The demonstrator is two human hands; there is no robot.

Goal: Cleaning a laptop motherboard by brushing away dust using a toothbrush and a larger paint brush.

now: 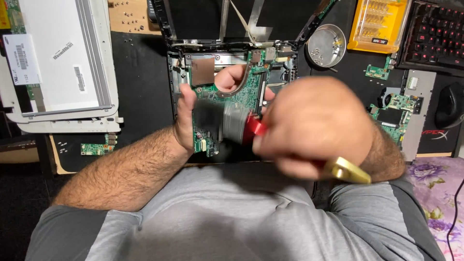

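Observation:
My left hand (193,108) grips a green laptop motherboard (241,94) by its left edge and holds it tilted above the opened laptop base (176,72); fingers show behind the board near its copper heat pipe. My right hand (309,125) is closed around a brush (253,126) with a red handle, yellow end (347,170) and a metal ferrule. The dark bristles (208,118) are blurred across the board's lower left part.
A removed laptop screen panel and white lid (63,63) lie at the left. A small round metal dish with screws (326,46), a yellow bit case (379,24), a keyboard (437,34), a mouse (449,104) and loose small circuit boards (394,113) lie at the right.

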